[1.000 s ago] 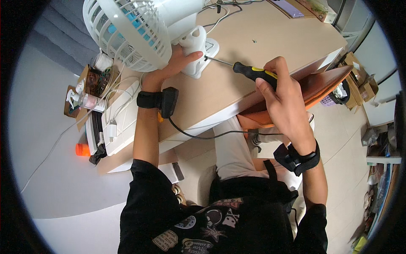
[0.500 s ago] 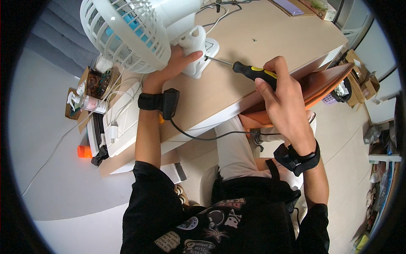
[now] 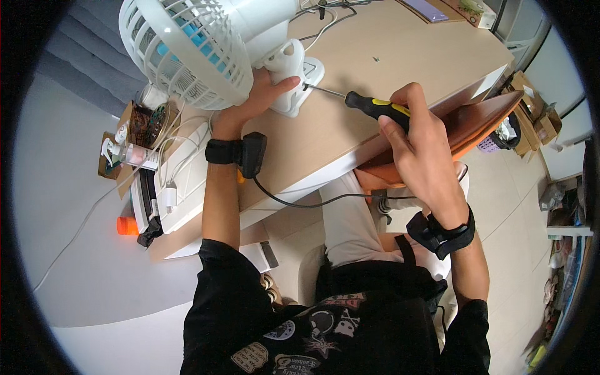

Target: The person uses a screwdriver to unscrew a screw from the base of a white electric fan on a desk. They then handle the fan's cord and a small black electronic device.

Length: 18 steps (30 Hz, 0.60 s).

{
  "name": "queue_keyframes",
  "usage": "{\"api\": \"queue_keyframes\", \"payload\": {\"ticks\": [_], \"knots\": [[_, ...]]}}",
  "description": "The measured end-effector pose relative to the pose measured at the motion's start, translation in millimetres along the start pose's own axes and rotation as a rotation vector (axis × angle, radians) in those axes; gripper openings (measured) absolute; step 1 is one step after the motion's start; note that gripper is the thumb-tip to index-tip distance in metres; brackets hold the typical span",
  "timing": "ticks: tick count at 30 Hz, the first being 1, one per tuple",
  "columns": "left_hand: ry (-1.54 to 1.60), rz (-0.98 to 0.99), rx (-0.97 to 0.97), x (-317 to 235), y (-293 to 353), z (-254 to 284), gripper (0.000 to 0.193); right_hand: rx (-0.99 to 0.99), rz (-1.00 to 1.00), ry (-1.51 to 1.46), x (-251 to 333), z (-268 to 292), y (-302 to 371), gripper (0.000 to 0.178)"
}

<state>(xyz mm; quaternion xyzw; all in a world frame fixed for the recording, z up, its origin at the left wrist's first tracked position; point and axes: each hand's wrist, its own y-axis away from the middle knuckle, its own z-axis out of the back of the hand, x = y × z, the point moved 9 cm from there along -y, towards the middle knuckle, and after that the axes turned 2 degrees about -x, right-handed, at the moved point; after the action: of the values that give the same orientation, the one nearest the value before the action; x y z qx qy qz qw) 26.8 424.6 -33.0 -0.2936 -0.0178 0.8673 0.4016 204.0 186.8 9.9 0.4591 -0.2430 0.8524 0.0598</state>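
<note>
The right hand [image 3: 425,147] is curled closed around the back end of a black-and-yellow screwdriver [image 3: 377,107], whose shaft points away from that grip, ahead and to the left, with its tip at the lower stand [image 3: 289,65] of a white fan [image 3: 194,59]. The left hand [image 3: 265,94], beyond the tip and to the left of the right-hand grip, lays its thumb along the stand; its fingers pass out of sight, so how tightly they close cannot be told. The step in hand looks like screwdriver work on the stand, with the left hand bracing it. The next move seems to call for a steady stand and a shaft held in line with whatever it meets. A small dark spot at the tip is too small to identify, any screw head cannot be made out, and the fan's top is cut off by the upper edge.
</note>
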Motion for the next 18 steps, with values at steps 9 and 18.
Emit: {"api": "queue_keyframes", "payload": {"ticks": [9, 18], "knots": [[-0.024, -0.018, 0.021, -5, 0, 1, 0.066, -0.011, 0.006, -0.001, -5, -2, 1, 0.025], [-0.092, 0.018, -0.001, 11, -2, 0, 0.068, -0.013, 0.028, 0.007, -1, -1, 1, 0.024]]}}
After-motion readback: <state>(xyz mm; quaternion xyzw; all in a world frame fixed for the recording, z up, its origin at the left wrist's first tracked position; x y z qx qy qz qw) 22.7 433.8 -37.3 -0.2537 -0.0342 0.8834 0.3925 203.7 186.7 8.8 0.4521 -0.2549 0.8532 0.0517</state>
